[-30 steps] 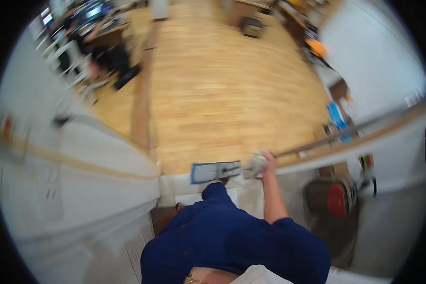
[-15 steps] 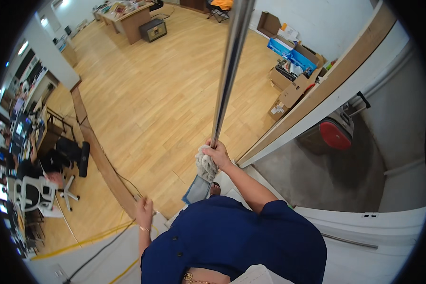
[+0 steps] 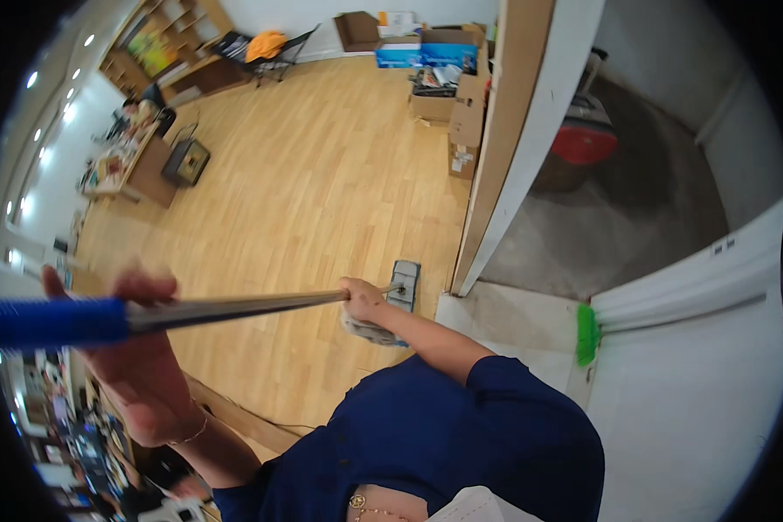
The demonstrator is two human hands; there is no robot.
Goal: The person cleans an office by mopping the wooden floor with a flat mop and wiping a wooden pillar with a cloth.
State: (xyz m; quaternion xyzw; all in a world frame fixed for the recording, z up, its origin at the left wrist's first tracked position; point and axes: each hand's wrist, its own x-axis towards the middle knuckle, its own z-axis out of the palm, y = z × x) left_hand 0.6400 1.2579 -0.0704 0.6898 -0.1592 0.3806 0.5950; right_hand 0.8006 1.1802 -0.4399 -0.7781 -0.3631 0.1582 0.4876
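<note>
Mop pole [image 3: 244, 309] sits clenched in the right hand [image 3: 365, 301], probably to steady the flat head [image 3: 404, 275]; we see left hand [image 3: 139, 374] unclosed behind blue grip [image 3: 56, 323].

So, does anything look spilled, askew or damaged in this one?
One possible oddity: a dark patch on the grey floor near the red-fronted suitcase, unlike the paler area nearby; damp, stain or shadow, I can't tell. The open cardboard box also looks messy and overfull. No clear damage.

Mop head [image 3: 406, 300] on the floor [image 3: 304, 174], boxes [image 3: 431, 108] beyond it, desk [image 3: 150, 170] far left, suitcase [image 3: 585, 142] to the right.
</note>
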